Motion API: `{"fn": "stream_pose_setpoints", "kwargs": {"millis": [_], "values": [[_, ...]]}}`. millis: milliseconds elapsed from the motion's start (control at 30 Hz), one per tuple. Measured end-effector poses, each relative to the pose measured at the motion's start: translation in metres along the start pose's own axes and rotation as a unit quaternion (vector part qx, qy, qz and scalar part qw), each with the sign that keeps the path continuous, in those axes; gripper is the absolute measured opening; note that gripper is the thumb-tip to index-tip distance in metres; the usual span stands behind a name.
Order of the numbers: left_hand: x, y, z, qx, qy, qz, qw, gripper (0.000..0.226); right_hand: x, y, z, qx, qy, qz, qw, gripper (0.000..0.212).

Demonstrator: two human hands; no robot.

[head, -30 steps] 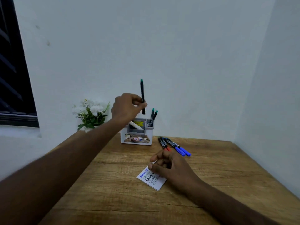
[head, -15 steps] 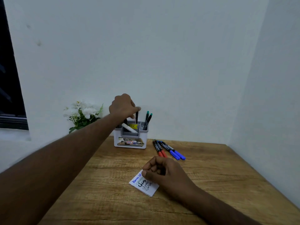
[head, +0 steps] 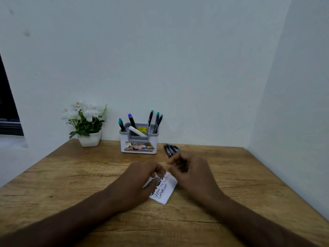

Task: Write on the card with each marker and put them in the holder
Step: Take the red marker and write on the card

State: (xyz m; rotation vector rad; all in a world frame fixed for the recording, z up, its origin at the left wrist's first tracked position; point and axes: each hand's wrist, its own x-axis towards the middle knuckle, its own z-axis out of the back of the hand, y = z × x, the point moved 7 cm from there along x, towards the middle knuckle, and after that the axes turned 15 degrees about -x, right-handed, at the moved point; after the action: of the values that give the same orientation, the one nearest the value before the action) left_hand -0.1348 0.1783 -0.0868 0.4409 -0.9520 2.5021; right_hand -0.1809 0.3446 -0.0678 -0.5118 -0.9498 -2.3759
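The wooden table (head: 71, 184) carries a flower pot (head: 89, 139) and the holder (head: 138, 147), which contains upright markers (head: 157, 122). Loose markers (head: 170, 150) lie just beside its right. Left hand (head: 142, 177) rests curled fingers on the card (head: 164, 190); right hand (head: 191, 171) curled, contents indeterminable.

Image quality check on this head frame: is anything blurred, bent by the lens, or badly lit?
Head view: both hands, left hand and right hand, are motion-smeared over the card, so finger detail is lost; the holder and flower pot stay fairly sharp; wide-angle bending tilts the window frame; light is dim, bluish and even, without glare.
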Motion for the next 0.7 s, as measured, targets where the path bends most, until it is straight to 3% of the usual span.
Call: {"fn": "stream_pose_setpoints", "kwargs": {"millis": [100,233,400,567,700], "values": [[0.002,-0.004,-0.006,0.029,0.028,-0.014,0.999,0.025,0.012,-0.011,-0.002,-0.205,0.032,0.079,0.975,0.031],[0.003,-0.006,-0.005,0.043,0.051,-0.015,0.998,0.025,0.016,-0.031,-0.019,-0.331,0.134,0.072,0.931,0.045],[0.003,0.003,0.001,0.058,0.076,-0.012,0.995,0.027,0.018,-0.028,0.001,-0.304,0.029,0.084,0.948,0.029],[0.004,0.007,0.007,0.056,0.078,-0.019,0.995,0.03,0.014,-0.024,-0.013,-0.313,0.079,0.113,0.94,0.038],[0.004,0.001,0.015,0.004,0.055,-0.026,0.998,0.036,0.017,-0.016,-0.002,-0.29,0.03,0.112,0.95,0.017]]}}
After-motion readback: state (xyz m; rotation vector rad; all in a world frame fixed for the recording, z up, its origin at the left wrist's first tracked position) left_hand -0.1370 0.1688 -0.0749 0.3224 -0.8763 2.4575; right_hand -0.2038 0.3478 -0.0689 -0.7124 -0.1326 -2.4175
